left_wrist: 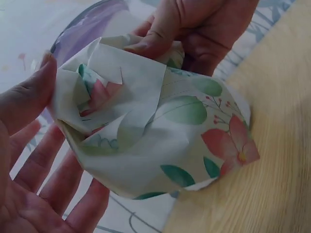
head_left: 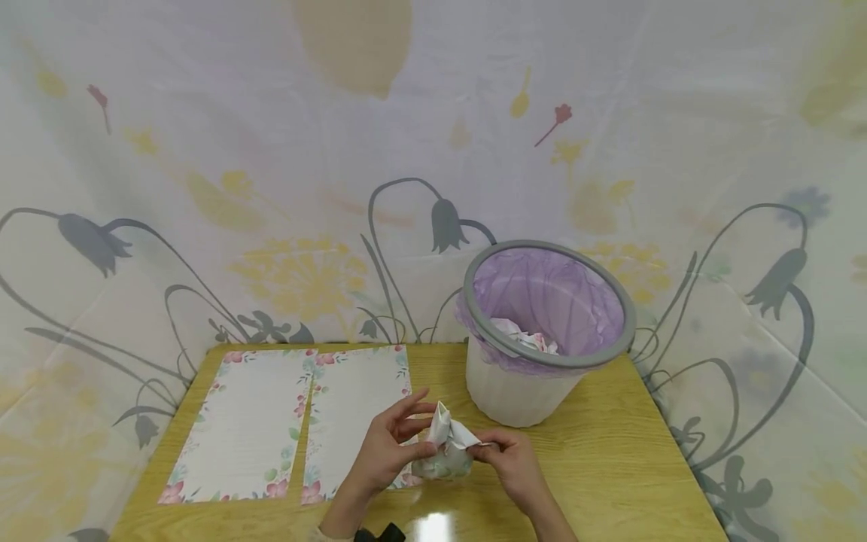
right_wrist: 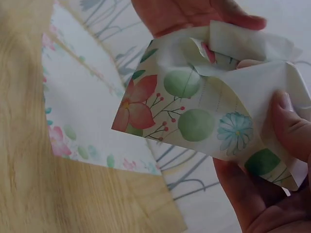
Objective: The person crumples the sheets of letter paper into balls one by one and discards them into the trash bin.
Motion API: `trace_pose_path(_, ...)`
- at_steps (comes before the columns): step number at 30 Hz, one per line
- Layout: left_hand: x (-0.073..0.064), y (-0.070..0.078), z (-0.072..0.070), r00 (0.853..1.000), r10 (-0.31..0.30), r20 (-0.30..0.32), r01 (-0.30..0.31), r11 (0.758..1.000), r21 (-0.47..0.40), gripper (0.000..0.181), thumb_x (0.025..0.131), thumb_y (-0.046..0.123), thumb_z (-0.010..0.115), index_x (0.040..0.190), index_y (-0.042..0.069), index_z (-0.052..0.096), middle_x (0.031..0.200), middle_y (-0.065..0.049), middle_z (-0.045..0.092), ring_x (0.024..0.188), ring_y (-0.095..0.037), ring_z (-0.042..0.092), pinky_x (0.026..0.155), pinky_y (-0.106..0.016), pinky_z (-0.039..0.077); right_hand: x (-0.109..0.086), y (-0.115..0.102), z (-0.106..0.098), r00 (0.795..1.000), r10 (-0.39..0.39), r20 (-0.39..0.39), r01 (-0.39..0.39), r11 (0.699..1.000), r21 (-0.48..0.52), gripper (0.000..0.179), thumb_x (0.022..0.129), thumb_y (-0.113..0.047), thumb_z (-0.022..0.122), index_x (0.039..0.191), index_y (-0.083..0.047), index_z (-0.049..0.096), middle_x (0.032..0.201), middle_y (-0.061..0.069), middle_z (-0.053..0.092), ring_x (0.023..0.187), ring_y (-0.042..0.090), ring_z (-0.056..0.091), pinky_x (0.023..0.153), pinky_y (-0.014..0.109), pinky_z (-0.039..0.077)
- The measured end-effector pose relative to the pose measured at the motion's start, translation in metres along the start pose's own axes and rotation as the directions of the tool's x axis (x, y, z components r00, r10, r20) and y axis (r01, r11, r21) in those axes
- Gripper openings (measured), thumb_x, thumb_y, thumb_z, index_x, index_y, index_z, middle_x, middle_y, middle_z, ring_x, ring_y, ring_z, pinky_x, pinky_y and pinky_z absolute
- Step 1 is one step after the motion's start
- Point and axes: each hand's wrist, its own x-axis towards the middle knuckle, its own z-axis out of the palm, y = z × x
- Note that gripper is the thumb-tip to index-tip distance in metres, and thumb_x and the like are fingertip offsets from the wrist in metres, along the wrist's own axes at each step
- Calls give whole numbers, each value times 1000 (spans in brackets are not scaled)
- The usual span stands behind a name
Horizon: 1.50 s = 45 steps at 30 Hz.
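Desk [head_left: 609, 482], six o'clock: our right hand [head_left: 513, 463] pinches crumpled paper [head_left: 445, 458]; our left hand [head_left: 386, 448], fingers spread, touches it.

- My left hand [head_left: 389, 448]: left of the crumpled paper [head_left: 443, 464], left thumb [left_wrist: 29, 94] touching its edge, left fingers [left_wrist: 60, 187] spread, fairly straight.
- My right hand [head_left: 511, 463]: right of the paper, pinching it; right thumb [right_wrist: 291, 124] on top, right fingers [right_wrist: 235, 187] bent underneath.
- My left forearm [head_left: 348, 508], right forearm [head_left: 554, 521]: both on my side of the paper, angling inward toward it.
- Wrists: well apart, either side of the paper.
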Motion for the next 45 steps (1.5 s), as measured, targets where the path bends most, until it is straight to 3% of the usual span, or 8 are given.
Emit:
trace_pose_path(6, 1, 3, -1, 999, 20, 50, -23, 998, 63, 59, 86, 16, 78, 141, 9, 57, 135, -22, 55, 112, -23, 59, 88, -40, 56, 5, -4, -4, 995, 13, 95, -13, 1000, -5, 19, 88, 1, 71, 101, 14, 71, 101, 3, 74, 88, 14, 69, 76, 31, 59)
trace_pose_path(12, 0, 2, 8, 994, 99, -37, -94, 989, 115, 57, 81, 7, 82, 135, 9, 62, 118, -11, 62, 107, -17, 60, 79, -39, 59, 7, -4, -2, 995, 58, 80, -59, 998, 1, 23, 88, 0, 71, 103, 18, 68, 93, -1, 74, 84, 14, 69, 75, 31, 59)
trace_pose_path(16, 0, 0, 15, 981, 154, -120, -137, 981, 138, 48, 80, 0, 81, 126, 4, 68, 112, -14, 63, 101, -19, 62, 71, -40, 61, 6, -2, 4, 996, 78, 42, -79, 996, 34, 22, 88, -1, 72, 101, 16, 69, 93, -1, 74, 84, 16, 70, 74, 34, 60)
trace_pose_path(27, 4, 1, 23, 915, 296, -275, -208, 929, 307, 29, 76, -5, 82, 104, 0, 76, 97, -11, 70, 89, -14, 68, 58, -31, 60, 2, -1, 25, 995, 73, -74, -69, 996, 60, 20, 85, 1, 74, 99, 15, 70, 91, -3, 74, 81, 14, 69, 70, 30, 59)
trace_pose_path(34, 7, 17, 30, 848, 370, -380, -223, 899, 377, 23, 72, -10, 82, 92, -1, 75, 88, -11, 72, 79, -8, 68, 51, -23, 56, 4, 5, 29, 995, -99, -5, 99, 995, -10, 16, 88, 4, 70, 102, 10, 72, 109, 11, 73, 97, 11, 68, 80, 27, 57)
trace_pose_path(38, 11, 4, 25, 839, 282, -465, -126, 933, 337, 25, 73, -11, 82, 95, -2, 76, 84, -13, 72, 74, -8, 66, 50, -22, 55, 5, 3, 20, 972, -185, 144, 193, 980, -47, 25, 96, 3, 61, 119, 11, 67, 132, 21, 60, 120, 10, 58, 93, 25, 51)
trace_pose_path(41, 12, -8, 17, 856, 128, -500, -6, 971, 239, 27, 76, -9, 81, 103, -4, 75, 88, -13, 73, 78, -8, 65, 58, -22, 56, 6, -3, 11, 932, -223, 287, 230, 973, 11, 31, 102, 4, 49, 130, 12, 58, 142, 20, 52, 129, 11, 51, 100, 26, 47)
trace_pose_path(45, 12, -9, 8, 888, -4, -459, 59, 993, 105, 33, 79, -6, 80, 111, -8, 71, 94, -11, 73, 83, -10, 66, 67, -23, 56, 11, -15, 1, 855, -298, 425, 257, 954, 151, 37, 100, 11, 47, 136, 14, 50, 148, 17, 47, 136, 17, 46, 107, 32, 42)
